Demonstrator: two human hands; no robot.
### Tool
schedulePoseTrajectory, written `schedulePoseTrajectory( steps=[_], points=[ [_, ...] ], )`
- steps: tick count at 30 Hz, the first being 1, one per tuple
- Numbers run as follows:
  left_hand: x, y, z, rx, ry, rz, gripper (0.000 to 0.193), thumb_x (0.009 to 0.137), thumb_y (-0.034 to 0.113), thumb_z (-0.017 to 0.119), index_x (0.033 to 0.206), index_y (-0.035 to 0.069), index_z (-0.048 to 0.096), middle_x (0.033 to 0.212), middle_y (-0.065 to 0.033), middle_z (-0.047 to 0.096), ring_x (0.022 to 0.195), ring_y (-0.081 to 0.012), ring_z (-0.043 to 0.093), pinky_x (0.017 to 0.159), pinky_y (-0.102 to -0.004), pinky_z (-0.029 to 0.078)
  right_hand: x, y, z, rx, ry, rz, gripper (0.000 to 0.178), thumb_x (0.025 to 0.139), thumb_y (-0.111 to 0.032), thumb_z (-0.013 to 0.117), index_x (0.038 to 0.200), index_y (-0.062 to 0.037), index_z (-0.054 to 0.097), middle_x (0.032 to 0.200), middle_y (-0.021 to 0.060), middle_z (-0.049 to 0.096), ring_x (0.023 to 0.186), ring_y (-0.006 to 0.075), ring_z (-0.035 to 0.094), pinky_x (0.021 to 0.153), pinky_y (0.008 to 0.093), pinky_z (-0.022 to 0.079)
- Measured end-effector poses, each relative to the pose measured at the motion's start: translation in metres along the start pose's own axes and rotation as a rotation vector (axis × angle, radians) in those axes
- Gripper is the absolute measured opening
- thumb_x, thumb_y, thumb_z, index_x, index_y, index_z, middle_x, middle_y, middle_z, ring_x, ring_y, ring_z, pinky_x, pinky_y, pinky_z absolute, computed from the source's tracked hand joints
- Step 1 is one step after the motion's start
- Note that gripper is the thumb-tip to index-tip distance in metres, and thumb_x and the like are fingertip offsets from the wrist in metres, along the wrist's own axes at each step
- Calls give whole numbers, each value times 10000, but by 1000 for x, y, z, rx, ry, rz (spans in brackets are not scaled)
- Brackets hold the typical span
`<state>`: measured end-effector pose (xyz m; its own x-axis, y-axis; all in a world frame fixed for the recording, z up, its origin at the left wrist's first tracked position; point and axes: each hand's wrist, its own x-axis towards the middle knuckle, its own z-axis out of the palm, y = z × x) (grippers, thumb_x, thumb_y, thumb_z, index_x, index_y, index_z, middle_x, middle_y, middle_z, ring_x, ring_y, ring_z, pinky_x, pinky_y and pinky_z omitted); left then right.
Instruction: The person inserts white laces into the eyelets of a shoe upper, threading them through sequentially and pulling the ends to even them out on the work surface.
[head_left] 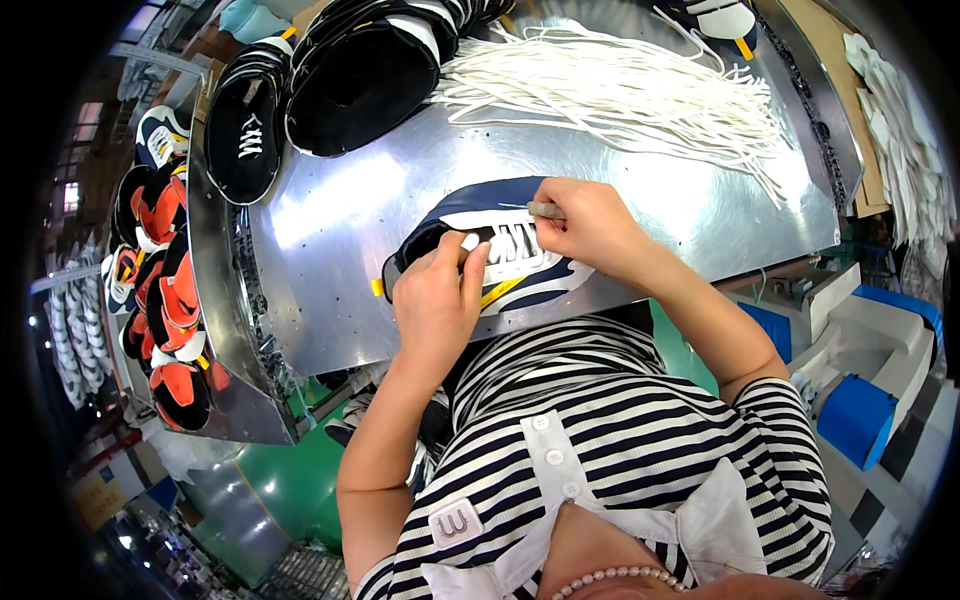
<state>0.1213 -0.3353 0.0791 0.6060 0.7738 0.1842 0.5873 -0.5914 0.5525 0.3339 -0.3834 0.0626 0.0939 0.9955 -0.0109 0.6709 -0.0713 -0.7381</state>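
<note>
A navy and white shoe upper (pixel 490 195) with a yellow strip lies on the metal table in front of me, its opening to the left. White shoelace (pixel 515 250) crosses its eyelet rows. My left hand (pixel 438 300) is closed on the upper by the opening, thumb and index finger near the tongue; a tan and white covering shows at one fingertip. My right hand (pixel 592 232) pinches a small thin-tipped tool (pixel 545 210) with a greyish handle, over the far eyelet row. Its fine tip points left. The hands hide parts of the lacing.
A pile of white shoelaces (pixel 620 95) spreads over the table's far side. Black shoe uppers (pixel 365 95) are stacked at far left, beside a laced one (pixel 243 140). Orange-lined uppers (pixel 165 290) hang left of the table (pixel 330 290). A blue and white upper (pixel 722 20) sits far right.
</note>
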Motion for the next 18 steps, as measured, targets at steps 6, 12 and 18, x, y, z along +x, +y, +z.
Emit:
schedulePoseTrajectory(
  steps=[6,12,18],
  points=[
    [-5,-24,-12,-144,113,284,270,800,54,739,1041,7,626,803,-121,687,696,-280,647,617,-353,482,-24,6,3,217,132,-88,98,723,-40,624,810,-32,580,669,46,507,525,147,451,510,282,398],
    [-98,-29,1,-108,427,41,580,823,-63,679,1319,8,388,1353,-224,457,1174,-312,522,940,-404,458,-18,6,4,341,253,68,146,872,-132,640,968,-21,625,764,105,619,662,198,599,649,293,483],
    [-93,-38,-9,-1935,327,-878,461,921,69,630,1343,20,451,1309,-184,538,1220,-296,541,979,-426,487,10,-19,29,659,-40,74,192,936,-197,611,1042,-39,586,791,79,642,696,157,588,647,284,459]
  ],
)
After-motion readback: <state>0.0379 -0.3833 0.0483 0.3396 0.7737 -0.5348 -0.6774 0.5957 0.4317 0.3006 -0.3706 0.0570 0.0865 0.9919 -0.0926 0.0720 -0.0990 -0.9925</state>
